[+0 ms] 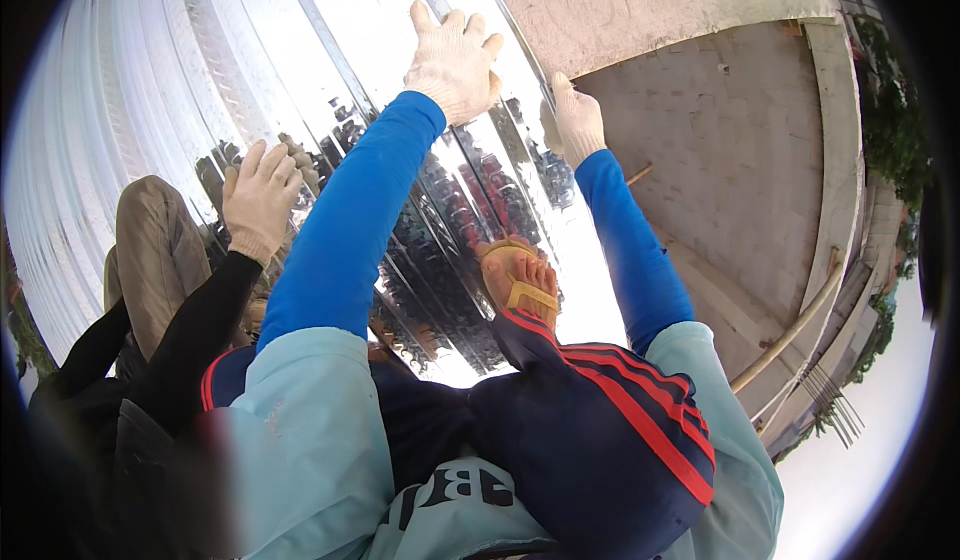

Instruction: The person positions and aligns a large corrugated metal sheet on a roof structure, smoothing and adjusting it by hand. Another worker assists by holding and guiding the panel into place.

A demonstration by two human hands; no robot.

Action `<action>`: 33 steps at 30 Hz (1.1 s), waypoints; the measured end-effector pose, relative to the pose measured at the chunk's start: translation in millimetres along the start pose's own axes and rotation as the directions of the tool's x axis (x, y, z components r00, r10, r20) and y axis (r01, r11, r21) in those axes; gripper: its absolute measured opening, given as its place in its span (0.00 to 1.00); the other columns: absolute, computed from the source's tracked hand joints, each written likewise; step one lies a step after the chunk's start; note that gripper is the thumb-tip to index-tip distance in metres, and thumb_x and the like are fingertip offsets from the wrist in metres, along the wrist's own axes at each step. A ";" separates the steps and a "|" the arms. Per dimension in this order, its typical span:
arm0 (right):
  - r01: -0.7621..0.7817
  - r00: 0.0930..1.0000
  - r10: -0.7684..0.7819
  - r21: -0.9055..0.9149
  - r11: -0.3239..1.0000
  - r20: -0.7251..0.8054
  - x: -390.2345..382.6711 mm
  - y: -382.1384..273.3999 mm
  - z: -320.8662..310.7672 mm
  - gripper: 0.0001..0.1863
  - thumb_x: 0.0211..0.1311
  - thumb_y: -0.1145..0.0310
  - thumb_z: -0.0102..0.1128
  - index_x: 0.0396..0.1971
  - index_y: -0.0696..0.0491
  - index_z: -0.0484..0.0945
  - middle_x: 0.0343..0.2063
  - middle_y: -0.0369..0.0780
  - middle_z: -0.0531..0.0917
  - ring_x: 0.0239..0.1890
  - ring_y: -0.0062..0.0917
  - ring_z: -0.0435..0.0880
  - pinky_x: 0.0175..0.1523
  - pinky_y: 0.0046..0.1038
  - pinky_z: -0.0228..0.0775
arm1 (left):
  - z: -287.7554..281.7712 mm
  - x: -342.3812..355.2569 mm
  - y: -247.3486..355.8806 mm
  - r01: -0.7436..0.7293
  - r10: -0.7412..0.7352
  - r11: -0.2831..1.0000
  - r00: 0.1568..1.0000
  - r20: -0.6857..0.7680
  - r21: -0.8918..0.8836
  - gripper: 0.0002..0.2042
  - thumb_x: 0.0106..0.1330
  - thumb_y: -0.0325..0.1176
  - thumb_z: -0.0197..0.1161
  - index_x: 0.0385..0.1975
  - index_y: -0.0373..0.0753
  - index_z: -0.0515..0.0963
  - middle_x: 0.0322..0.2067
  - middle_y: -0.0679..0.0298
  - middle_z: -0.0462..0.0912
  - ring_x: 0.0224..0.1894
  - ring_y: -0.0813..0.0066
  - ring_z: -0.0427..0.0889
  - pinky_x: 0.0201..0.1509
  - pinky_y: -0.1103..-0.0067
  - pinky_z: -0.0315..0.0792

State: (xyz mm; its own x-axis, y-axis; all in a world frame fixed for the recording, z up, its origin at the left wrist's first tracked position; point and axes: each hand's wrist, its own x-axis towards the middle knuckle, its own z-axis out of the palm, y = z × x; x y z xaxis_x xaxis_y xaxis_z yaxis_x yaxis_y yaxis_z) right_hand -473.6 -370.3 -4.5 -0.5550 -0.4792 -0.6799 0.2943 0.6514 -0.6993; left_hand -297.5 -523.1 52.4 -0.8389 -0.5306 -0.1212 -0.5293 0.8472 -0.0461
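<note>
Shiny ribbed metal sheeting (250,60) spreads out ahead, a sandalled foot (518,280) near its lower edge. Left of that foot, a co-worker's gloved hand (262,200) is at the sheeting. Farther up, the gloved right hand (578,125) is at the right edge — fingers mostly hidden, so I cannot tell whether they clamp it. The gloved left hand (455,68) lies on top, fingers spread — just inside that edge. Beyond stand a concrete beam (680,10) and greenery (890,120).
</note>
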 end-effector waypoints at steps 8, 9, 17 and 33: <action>0.037 0.989 -0.056 -0.138 0.990 -0.138 -9.4 11.2 10.2 0.31 0.85 0.45 0.58 0.35 0.61 0.86 0.24 0.35 0.82 0.24 0.19 0.78 0.32 0.30 0.69 | 10.5 0.5 2.4 -0.028 0.033 0.997 0.997 0.076 -0.070 0.26 0.72 0.41 0.63 0.70 0.44 0.80 0.63 0.56 0.80 0.67 0.63 0.78 0.75 0.29 0.54; -0.070 0.991 0.070 -0.001 0.998 -0.112 -24.3 -8.1 21.1 0.26 0.86 0.50 0.58 0.39 0.60 0.86 0.26 0.35 0.84 0.26 0.18 0.80 0.32 0.27 0.72 | 14.8 -1.0 -3.6 -0.020 0.026 0.997 0.996 0.087 -0.069 0.27 0.72 0.42 0.63 0.70 0.43 0.80 0.63 0.56 0.79 0.67 0.63 0.78 0.75 0.29 0.54; 0.032 0.999 -0.038 -0.149 0.988 -0.036 3.9 15.7 -7.7 0.23 0.85 0.55 0.56 0.44 0.62 0.87 0.32 0.40 0.86 0.34 0.24 0.85 0.42 0.33 0.78 | -3.2 4.0 -3.3 -0.028 0.045 0.993 0.988 0.147 -0.116 0.29 0.72 0.46 0.64 0.71 0.42 0.80 0.66 0.50 0.79 0.69 0.57 0.77 0.79 0.27 0.50; 0.657 0.352 -0.844 -0.749 -0.085 0.405 101.3 -133.9 127.9 0.27 0.77 0.52 0.68 0.58 0.63 0.83 0.52 0.53 0.88 0.57 0.49 0.90 0.61 0.49 0.85 | 8.4 4.0 -12.8 -0.020 0.021 0.988 1.000 0.003 -0.150 0.31 0.68 0.47 0.68 0.68 0.35 0.80 0.57 0.55 0.79 0.64 0.58 0.79 0.79 0.34 0.52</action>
State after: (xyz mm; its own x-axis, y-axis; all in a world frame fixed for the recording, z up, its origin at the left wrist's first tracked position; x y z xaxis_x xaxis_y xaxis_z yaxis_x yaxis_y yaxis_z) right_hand -469.7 -581.3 -8.0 -0.1287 -0.9566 0.2616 -0.9726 0.0702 -0.2218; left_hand -293.0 -535.9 44.2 -0.8493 -0.5128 -0.1252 -0.5253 0.8443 0.1059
